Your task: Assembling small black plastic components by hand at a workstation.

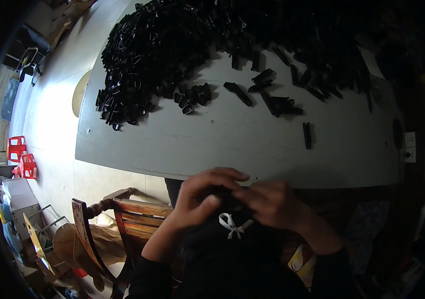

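Near the table's front edge, over my lap, my two hands come together. My left hand [203, 193] has its fingers curved over and its thumb bent in toward the middle. Opposite it, my right hand [273, 203] is closed, its fingertips pressed in toward the left. A dark thing seems to sit between them, lost against my black clothing; its kind cannot be made out. Beyond the hands, a single slim black plastic piece [307, 135] lies on the pale table [187, 144]. Several more long black pieces [238, 93] are scattered farther back.
A big heap of small black parts [152, 55] covers the table's far left, with another dark mass at the far right. A wooden chair [142, 219] stands at lower left beside a brown bag [75, 244]. Red stools [29, 166] and a wall socket [410, 147] flank the scene.
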Demonstrator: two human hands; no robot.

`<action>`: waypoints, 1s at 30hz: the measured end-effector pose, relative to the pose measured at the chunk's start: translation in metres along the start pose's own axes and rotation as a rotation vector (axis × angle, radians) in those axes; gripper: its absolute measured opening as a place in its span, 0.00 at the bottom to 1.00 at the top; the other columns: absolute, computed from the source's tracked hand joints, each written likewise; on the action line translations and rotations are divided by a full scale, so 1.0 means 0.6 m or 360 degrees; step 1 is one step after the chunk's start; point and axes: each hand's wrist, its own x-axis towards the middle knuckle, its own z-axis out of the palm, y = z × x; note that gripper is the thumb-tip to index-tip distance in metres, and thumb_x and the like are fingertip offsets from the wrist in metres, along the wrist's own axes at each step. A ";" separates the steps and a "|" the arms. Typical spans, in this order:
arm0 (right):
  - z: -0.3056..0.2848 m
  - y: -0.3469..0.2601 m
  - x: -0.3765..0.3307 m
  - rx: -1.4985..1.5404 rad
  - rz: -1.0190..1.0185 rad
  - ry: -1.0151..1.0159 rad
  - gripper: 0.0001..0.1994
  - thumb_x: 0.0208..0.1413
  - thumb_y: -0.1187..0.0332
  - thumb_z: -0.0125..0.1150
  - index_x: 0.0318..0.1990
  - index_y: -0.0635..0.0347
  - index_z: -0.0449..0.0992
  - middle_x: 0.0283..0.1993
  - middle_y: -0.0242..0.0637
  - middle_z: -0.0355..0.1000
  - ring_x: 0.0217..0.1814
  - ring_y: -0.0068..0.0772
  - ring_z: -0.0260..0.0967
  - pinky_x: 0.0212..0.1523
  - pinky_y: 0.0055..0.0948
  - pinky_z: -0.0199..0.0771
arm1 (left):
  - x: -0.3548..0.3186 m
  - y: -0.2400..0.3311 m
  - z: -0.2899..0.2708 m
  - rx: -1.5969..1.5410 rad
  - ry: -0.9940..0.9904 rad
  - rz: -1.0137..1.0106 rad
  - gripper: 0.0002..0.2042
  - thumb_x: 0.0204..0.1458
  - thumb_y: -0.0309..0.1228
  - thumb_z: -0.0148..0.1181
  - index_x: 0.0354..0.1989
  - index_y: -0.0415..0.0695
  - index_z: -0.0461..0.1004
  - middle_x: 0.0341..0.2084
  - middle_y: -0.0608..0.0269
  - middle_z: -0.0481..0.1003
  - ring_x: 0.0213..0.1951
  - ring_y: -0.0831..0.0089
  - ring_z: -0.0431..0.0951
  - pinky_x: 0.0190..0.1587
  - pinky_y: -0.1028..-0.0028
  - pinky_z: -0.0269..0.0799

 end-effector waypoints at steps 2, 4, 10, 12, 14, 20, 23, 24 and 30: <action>0.029 -0.016 0.001 0.0010 -0.0203 0.0066 0.13 0.43 0.74 0.64 0.39 0.65 0.76 0.34 0.40 0.73 0.33 0.39 0.75 0.30 0.32 0.76 | -0.011 -0.023 0.005 -0.0061 -0.0215 -0.0169 0.26 0.62 0.49 0.43 0.41 0.33 0.75 0.44 0.49 0.76 0.48 0.64 0.76 0.50 0.69 0.69; 0.036 -0.017 0.000 0.0027 -0.0168 -0.0077 0.13 0.43 0.73 0.63 0.40 0.65 0.77 0.40 0.42 0.73 0.39 0.43 0.75 0.36 0.36 0.77 | -0.017 -0.022 -0.005 -0.0167 -0.0355 -0.0153 0.26 0.62 0.48 0.42 0.41 0.33 0.75 0.43 0.48 0.76 0.47 0.63 0.76 0.50 0.69 0.69; 0.037 -0.025 0.040 0.0177 -0.0204 0.0113 0.11 0.45 0.75 0.60 0.40 0.65 0.75 0.39 0.44 0.72 0.40 0.42 0.75 0.35 0.37 0.76 | 0.001 -0.020 -0.004 0.0112 -0.0117 0.0033 0.26 0.62 0.49 0.42 0.41 0.35 0.74 0.43 0.45 0.75 0.46 0.58 0.76 0.50 0.67 0.68; 0.022 0.026 0.066 -0.0242 -0.0081 -0.0121 0.11 0.47 0.74 0.59 0.41 0.62 0.75 0.33 0.39 0.69 0.34 0.39 0.73 0.31 0.36 0.74 | 0.032 -0.041 -0.035 0.0637 0.0186 0.0287 0.20 0.60 0.44 0.46 0.38 0.36 0.74 0.42 0.48 0.74 0.50 0.56 0.73 0.54 0.64 0.64; -0.005 0.087 0.110 -0.0796 -0.0030 0.0017 0.12 0.48 0.74 0.57 0.41 0.58 0.76 0.29 0.35 0.65 0.29 0.35 0.69 0.28 0.35 0.71 | 0.060 -0.051 -0.090 0.1280 0.0502 0.0465 0.06 0.48 0.21 0.56 0.35 0.37 0.74 0.35 0.53 0.73 0.40 0.59 0.73 0.43 0.67 0.68; -0.030 0.223 0.195 -0.1336 -0.0448 0.0002 0.13 0.47 0.76 0.56 0.41 0.51 0.78 0.27 0.29 0.64 0.27 0.30 0.67 0.25 0.27 0.70 | 0.121 -0.070 -0.145 0.2106 0.0684 0.0275 0.07 0.43 0.22 0.61 0.32 0.41 0.73 0.37 0.57 0.71 0.39 0.57 0.72 0.39 0.63 0.69; -0.016 0.233 0.196 -0.1368 -0.0636 0.0005 0.11 0.45 0.73 0.58 0.38 0.52 0.79 0.24 0.27 0.64 0.27 0.26 0.66 0.24 0.26 0.69 | 0.115 -0.073 -0.145 0.2080 0.0659 0.0301 0.07 0.42 0.21 0.62 0.31 0.41 0.74 0.38 0.58 0.72 0.39 0.58 0.74 0.41 0.65 0.70; -0.012 0.220 0.191 -0.1362 -0.0641 0.0004 0.11 0.45 0.73 0.58 0.38 0.52 0.79 0.24 0.27 0.64 0.27 0.26 0.66 0.24 0.26 0.69 | 0.104 -0.073 -0.142 0.2051 0.0641 0.0337 0.07 0.41 0.19 0.62 0.31 0.40 0.75 0.38 0.58 0.74 0.39 0.59 0.75 0.41 0.67 0.71; -0.009 0.097 0.125 -0.0801 -0.0356 0.0288 0.07 0.46 0.75 0.58 0.35 0.61 0.74 0.27 0.31 0.70 0.30 0.31 0.72 0.25 0.28 0.71 | 0.039 -0.013 -0.073 0.1300 0.0394 0.0217 0.08 0.40 0.14 0.63 0.29 0.38 0.75 0.35 0.58 0.79 0.38 0.70 0.80 0.41 0.73 0.76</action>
